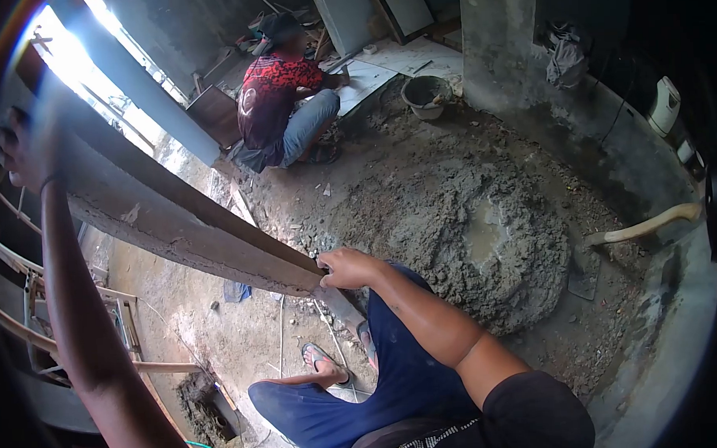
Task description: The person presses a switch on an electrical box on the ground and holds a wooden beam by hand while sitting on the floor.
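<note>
A long grey beam or narrow wall edge runs from the upper left down to the middle of the view. My left hand is raised against its upper end, the fingers partly lost in glare. Near the lower end, my right hand rests with its fingertips bent over the edge. To the right of my knees lies a mound of wet grey mortar with a pool of water in its hollow.
A person in a red and dark shirt squats by pale floor tiles. Beside them stands a dark bucket. A hoe with a wooden handle leans at the right. A hole opens in the floor at lower left.
</note>
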`<move>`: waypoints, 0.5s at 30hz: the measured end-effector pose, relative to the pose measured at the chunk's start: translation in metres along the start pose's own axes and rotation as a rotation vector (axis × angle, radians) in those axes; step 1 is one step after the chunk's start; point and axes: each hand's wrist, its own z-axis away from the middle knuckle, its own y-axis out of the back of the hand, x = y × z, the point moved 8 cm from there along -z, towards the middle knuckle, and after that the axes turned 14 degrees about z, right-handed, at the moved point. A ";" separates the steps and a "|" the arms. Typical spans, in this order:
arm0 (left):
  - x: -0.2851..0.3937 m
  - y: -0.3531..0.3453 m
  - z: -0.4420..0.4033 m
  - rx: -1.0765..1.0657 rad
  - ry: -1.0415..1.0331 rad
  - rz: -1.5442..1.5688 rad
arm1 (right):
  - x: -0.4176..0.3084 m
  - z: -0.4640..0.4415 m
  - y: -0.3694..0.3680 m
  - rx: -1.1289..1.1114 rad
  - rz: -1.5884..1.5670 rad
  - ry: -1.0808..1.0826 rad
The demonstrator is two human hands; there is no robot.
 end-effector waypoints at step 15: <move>-0.039 -0.030 -0.001 -0.128 0.066 -0.230 | 0.000 0.002 0.002 -0.018 -0.013 -0.024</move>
